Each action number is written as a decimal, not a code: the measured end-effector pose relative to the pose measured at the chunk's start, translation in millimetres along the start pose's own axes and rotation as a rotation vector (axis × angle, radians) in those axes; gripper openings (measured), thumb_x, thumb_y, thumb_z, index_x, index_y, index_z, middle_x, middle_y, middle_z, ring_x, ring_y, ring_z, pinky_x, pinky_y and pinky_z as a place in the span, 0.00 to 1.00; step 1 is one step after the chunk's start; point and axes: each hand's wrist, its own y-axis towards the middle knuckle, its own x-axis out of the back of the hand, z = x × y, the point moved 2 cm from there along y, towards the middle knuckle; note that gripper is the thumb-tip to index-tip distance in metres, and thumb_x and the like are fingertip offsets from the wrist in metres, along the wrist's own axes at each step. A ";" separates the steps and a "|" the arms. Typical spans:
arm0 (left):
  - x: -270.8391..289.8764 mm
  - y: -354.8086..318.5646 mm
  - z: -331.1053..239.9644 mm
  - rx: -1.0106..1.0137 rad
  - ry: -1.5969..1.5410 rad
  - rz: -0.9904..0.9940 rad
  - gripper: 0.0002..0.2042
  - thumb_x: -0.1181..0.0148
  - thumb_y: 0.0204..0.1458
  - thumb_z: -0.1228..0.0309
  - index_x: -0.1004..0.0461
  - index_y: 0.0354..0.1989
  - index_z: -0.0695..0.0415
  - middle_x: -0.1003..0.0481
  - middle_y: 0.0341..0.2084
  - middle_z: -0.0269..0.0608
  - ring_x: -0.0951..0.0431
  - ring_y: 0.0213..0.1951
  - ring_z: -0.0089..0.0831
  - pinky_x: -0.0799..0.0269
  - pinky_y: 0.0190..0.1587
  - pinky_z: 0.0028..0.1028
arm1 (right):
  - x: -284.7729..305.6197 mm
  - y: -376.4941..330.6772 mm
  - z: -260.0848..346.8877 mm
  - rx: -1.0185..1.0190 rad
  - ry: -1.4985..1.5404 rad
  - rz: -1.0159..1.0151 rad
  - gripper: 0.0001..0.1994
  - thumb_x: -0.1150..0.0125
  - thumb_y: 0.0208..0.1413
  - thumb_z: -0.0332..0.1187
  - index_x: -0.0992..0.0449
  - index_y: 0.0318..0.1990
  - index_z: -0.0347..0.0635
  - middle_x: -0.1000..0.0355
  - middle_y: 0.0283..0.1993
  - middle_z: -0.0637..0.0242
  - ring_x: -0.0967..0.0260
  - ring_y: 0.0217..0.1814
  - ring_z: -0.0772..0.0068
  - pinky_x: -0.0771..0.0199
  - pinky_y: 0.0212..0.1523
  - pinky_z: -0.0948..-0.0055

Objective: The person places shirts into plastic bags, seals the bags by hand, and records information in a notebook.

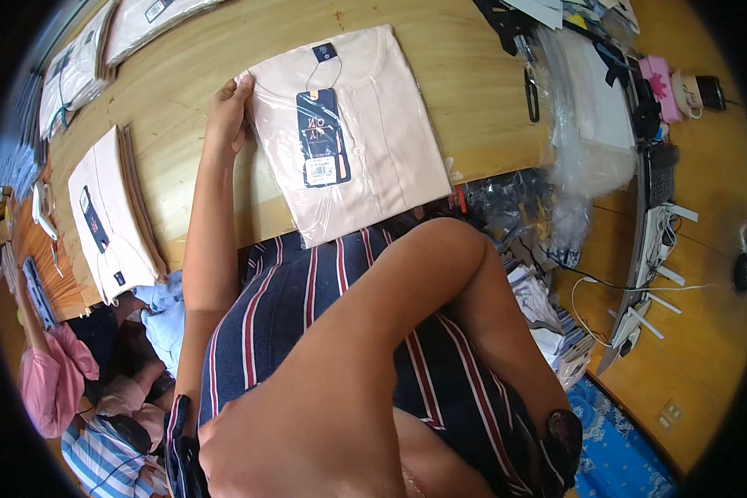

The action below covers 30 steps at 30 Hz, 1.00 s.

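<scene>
A folded pale pink shirt [373,124] lies flat on the table in a clear plastic bag, with a dark blue hang tag [317,137] and a white barcode sticker on its front. My left hand [231,114] grips the bag's left edge near the collar, thumb on top, the other fingers partly hidden. Bent sharply at the elbow, my right arm brings my right hand [295,440] back close to my upper body, off the table. Its fingers are curled out of sight, so what they hold, if anything, is hidden.
A stack of similar folded shirts [116,216] sits at the table's left edge, and more bagged garments [79,70] lie at the far left. Clear plastic bags [585,116] and black scissors [531,95] are on the right. A person in pink [58,373] is at the lower left.
</scene>
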 end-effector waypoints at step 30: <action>20.9 -161.4 -0.5 -0.182 -0.072 0.049 0.29 0.51 0.45 0.81 0.55 0.56 0.65 0.40 0.48 0.48 0.38 0.49 0.30 0.44 0.50 0.24 | 69.0 -234.6 -45.1 -0.257 -0.421 -1.700 0.25 0.47 0.48 0.28 0.47 0.53 0.34 0.41 0.50 0.62 0.44 0.50 0.74 0.43 0.50 0.75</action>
